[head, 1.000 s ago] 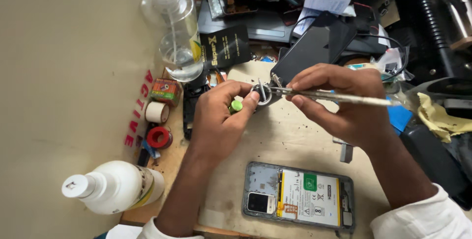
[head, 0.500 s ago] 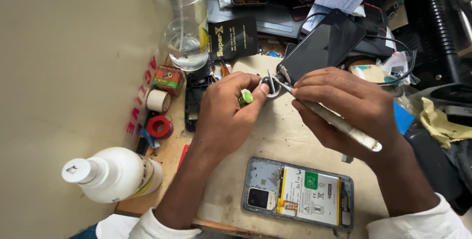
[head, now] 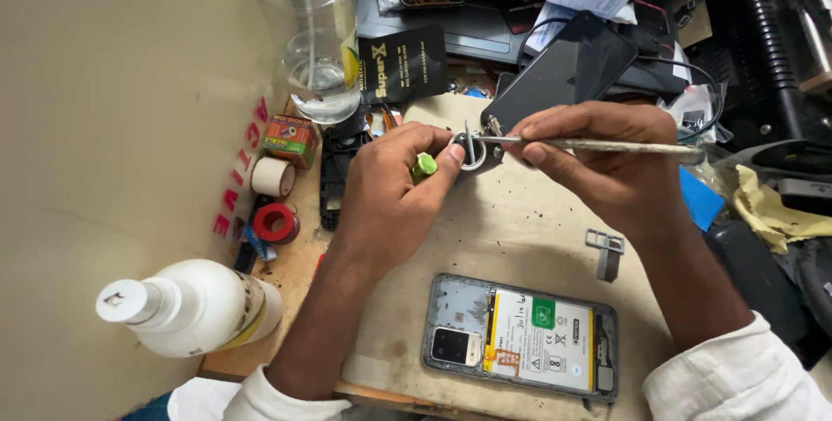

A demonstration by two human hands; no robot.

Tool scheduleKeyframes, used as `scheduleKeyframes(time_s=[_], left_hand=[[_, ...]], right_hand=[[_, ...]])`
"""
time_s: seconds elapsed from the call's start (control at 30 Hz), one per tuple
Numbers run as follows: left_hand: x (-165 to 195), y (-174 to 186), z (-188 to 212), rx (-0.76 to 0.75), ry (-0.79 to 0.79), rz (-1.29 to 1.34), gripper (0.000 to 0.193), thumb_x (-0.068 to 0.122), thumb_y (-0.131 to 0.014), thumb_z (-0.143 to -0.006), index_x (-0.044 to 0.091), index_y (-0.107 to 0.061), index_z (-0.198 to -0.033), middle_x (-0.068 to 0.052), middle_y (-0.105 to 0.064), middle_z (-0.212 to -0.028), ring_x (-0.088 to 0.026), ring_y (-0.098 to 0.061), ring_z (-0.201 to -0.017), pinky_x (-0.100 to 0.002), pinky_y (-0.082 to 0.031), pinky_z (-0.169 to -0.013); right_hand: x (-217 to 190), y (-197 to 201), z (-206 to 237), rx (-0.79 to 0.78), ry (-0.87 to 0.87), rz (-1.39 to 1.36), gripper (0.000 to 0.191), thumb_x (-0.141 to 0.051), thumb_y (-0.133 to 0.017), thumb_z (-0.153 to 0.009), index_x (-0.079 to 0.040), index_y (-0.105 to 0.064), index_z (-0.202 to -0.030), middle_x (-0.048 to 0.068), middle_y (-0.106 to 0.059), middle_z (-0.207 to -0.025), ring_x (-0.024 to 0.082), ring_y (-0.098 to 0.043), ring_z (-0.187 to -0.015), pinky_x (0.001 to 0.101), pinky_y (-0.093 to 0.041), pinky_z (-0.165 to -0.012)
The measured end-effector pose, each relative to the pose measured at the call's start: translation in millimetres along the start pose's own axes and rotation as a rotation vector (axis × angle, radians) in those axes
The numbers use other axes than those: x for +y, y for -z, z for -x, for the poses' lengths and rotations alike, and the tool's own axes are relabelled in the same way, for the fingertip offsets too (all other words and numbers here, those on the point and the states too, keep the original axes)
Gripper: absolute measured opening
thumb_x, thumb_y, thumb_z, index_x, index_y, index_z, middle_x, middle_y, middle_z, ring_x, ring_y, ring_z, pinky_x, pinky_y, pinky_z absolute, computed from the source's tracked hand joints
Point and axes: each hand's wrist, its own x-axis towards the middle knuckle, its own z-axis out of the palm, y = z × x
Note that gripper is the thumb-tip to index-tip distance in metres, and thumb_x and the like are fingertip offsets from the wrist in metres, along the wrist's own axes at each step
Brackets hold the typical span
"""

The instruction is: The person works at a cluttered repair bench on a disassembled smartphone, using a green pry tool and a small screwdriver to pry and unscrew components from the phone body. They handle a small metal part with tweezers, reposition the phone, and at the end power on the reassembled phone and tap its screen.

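The small metal ring (head: 472, 154) sits above the pale work mat (head: 520, 239), between the two hands and just in front of the dark phone (head: 563, 70) that leans behind it. It is at the fingertips of the left hand (head: 390, 196), whose thumb and first finger are pressed together on its left edge; a small green cap (head: 425, 165) shows between the curled fingers of this hand. The thin tool (head: 589, 144) lies almost level, its long axis going left to right, with the tip at the ring and the tail pointing out to the right. The right hand (head: 607, 170) pinches the tool near the tip (thumb below, fingers above). Both hands are equally close to the ring. Half a second ago the tool slanted down toward the right; now it is level. The opened phone (head: 520, 334) lies nearer the body, untouched.
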Motion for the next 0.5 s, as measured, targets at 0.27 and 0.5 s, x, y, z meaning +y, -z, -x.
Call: scheduleKeyframes(time_s=[0.27, 0.5], left_hand=[[2.0, -0.4, 1.4, -0.036, 0.028, -0.034, 0.020, 0.019, -0.069, -0.093, 0.001, -0.074, -0.100, -0.007, -0.073, -0.089, -0.016, -0.066, -0.069, -0.031, -0.049, -0.052], [-4.0, 3.8, 4.6, -0.099, -0.046, 0.044, 0.019, 0.018, -0.069, -0.096, 0.000, -0.072, -0.103, -0.008, -0.070, -0.090, -0.016, -0.065, -0.077, -0.029, -0.049, -0.063]], right_hand=[[-7.4, 7.8, 5.3, 0.060, -0.007, -0.022, 0.016, 0.003, -0.071, -0.097, 0.005, -0.066, -0.112, 0.013, -0.074, -0.106, 0.016, -0.076, -0.100, 0.0266, -0.062, -0.084], [-14.0, -1.8, -5.7, -0.114, 0.143, 0.244, 0.021, 0.004, -0.068, -0.089, 0.000, -0.066, -0.110, 0.010, -0.071, -0.115, 0.018, -0.069, -0.111, 0.0296, -0.056, -0.094]])
